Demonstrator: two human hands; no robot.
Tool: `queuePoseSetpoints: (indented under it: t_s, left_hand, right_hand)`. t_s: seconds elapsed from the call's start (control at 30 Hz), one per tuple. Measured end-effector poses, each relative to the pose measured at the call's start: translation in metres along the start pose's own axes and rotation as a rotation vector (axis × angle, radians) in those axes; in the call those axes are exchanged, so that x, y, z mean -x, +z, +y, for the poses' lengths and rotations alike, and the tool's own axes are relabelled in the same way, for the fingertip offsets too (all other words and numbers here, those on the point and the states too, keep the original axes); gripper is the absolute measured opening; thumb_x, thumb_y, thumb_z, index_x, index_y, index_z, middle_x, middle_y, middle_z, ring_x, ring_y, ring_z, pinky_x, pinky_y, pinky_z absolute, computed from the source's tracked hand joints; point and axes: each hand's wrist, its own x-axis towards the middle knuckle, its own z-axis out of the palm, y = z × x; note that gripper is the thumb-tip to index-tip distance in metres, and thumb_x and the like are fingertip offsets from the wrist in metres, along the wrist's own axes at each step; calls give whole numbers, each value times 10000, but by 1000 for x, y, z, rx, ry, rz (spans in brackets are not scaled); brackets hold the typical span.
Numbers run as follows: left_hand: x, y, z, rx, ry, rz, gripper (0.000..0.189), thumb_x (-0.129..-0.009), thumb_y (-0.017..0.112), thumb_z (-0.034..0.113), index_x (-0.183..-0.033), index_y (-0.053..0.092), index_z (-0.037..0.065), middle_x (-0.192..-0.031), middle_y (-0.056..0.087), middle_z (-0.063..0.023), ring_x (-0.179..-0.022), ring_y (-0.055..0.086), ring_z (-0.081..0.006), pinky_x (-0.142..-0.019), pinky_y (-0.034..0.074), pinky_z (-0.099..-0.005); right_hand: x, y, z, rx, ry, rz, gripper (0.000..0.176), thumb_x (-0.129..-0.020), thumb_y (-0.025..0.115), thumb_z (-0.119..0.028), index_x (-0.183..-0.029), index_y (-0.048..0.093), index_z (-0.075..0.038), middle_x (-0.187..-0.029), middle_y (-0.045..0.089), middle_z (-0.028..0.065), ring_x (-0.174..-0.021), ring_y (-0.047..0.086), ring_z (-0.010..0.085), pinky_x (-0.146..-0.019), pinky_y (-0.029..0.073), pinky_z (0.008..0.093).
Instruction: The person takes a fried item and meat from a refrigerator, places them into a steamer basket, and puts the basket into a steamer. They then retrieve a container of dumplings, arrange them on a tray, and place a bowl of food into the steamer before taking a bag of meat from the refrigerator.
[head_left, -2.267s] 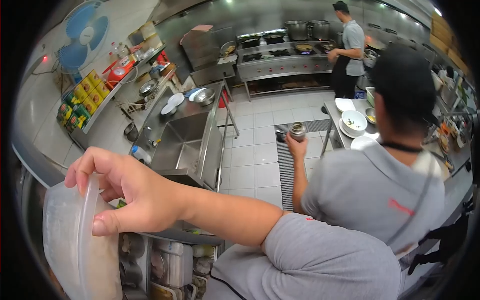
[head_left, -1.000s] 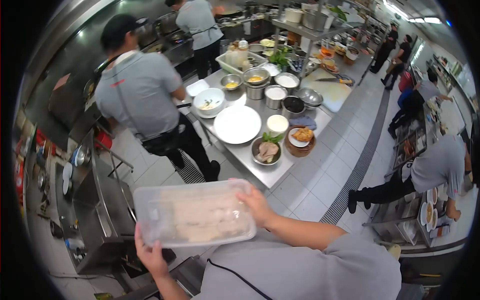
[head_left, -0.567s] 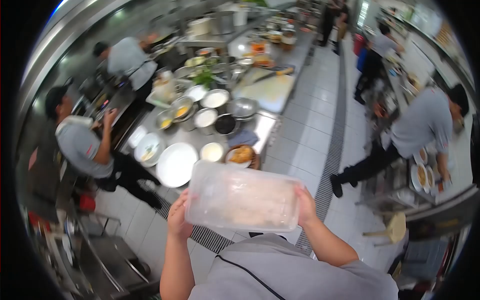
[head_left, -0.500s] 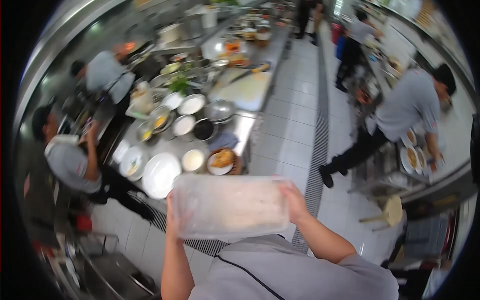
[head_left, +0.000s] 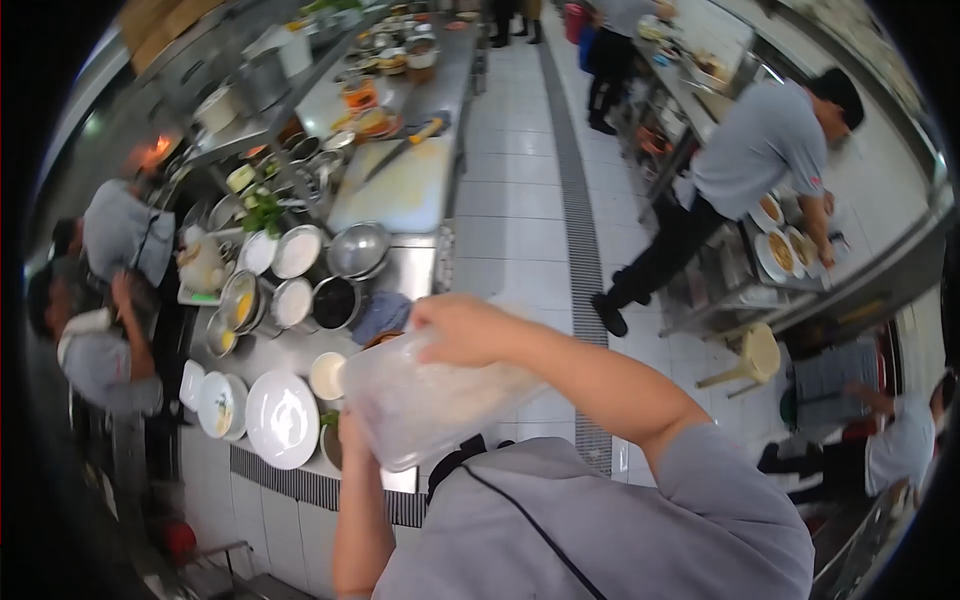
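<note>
A frosted, translucent plastic food container (head_left: 435,405) with pale contents is held tilted in front of my chest, over the near end of the steel counter. My left hand (head_left: 356,438) grips its left side, with the fingers mostly hidden. On its upper edge lies my right hand (head_left: 462,332), fingers curled down over the rim. Just past the container are a cream-filled round tub (head_left: 328,376) and a blue-grey cloth (head_left: 383,318). Left of it sits a large white plate (head_left: 283,420). The plate of fried food is now mostly covered by the container.
The steel counter (head_left: 405,275) carries several bowls and a cutting board (head_left: 395,190) with a knife (head_left: 405,148). One co-worker (head_left: 755,160) bends over plates at right; others stand left, far back and lower right. A stool (head_left: 755,352) stands on the tiled floor.
The container has tilted and turned, shifting slightly left. My right hand has moved from its right side to its upper edge. My view has swung, and another person shows at lower right.
</note>
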Motion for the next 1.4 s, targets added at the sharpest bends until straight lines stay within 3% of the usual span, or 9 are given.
queuePoseSetpoints:
  t_s: [0.23,0.3,0.57,0.9,1.07,1.2,1.27,1.33,1.4]
  left_hand:
    - [-55,37,28,170,138,-99,445,-1022,604,208,-1428,549,36,-1044,677,-68,-851,667,-168,-762,559,-326]
    - [-76,24,29,164,101,-64,497,-1028,599,226,-1477,489,43,-1056,671,-79,-865,672,-187,-781,565,-345]
    - [-144,72,66,344,169,127,611,-1047,594,346,-1572,379,120,-1072,637,-97,-887,653,-210,-776,572,-386]
    - [-309,221,35,263,6,233,613,-1082,544,342,-1586,322,72,-1230,650,-149,-1031,647,-257,-885,549,-390]
    - [-375,260,53,226,182,266,598,-1092,525,290,-1578,303,21,-1304,598,-185,-1130,634,-281,-974,533,-413]
    - [-424,252,48,-259,231,319,671,-1034,606,271,-1546,308,-44,-1427,527,-242,-1251,591,-362,-1048,496,-451]
    - [-424,261,65,-472,262,446,712,-1000,648,267,-1534,315,-67,-1499,473,-273,-1314,554,-400,-1079,476,-457]
    - [-386,279,89,-996,720,682,754,-910,719,190,-1514,353,-75,-1464,492,-310,-1319,533,-456,-1109,445,-473]
    - [-385,283,91,-997,662,510,762,-882,726,159,-1511,360,-68,-1467,483,-306,-1308,528,-473,-1101,452,-481]
  right_hand:
    - [-30,-69,30,-276,24,342,259,-964,690,-198,-1190,682,-72,-1071,739,120,-991,706,258,-863,547,386]
    - [-23,-103,74,-444,213,573,216,-1007,646,-134,-1198,671,-37,-990,702,45,-854,652,115,-783,542,267]
    - [-8,-61,300,-1023,486,1137,160,-1040,594,-170,-1146,519,-76,-900,629,65,-763,653,188,-655,561,346]
    - [-225,-25,359,-1713,753,885,481,-1038,594,-376,-1423,462,-120,-1306,600,135,-1197,595,297,-993,482,513]
    - [-299,-35,398,-1531,657,704,635,-1009,612,-488,-1477,444,-93,-1477,526,121,-1294,551,300,-1032,457,523]
    - [-314,-34,419,-1551,623,529,733,-981,624,-557,-1486,436,-61,-1487,514,158,-1259,569,300,-1017,470,527]
    - [-322,-39,424,-1160,962,306,823,-957,616,-630,-1492,429,-34,-1436,536,192,-1220,579,279,-978,490,522]
    - [-319,-52,426,-1060,939,225,803,-936,664,-600,-1458,460,-24,-1377,565,205,-1187,589,276,-965,497,497]
    - [-303,-53,436,-952,940,130,785,-915,712,-570,-1424,491,-15,-1319,593,218,-1155,599,273,-952,504,472]
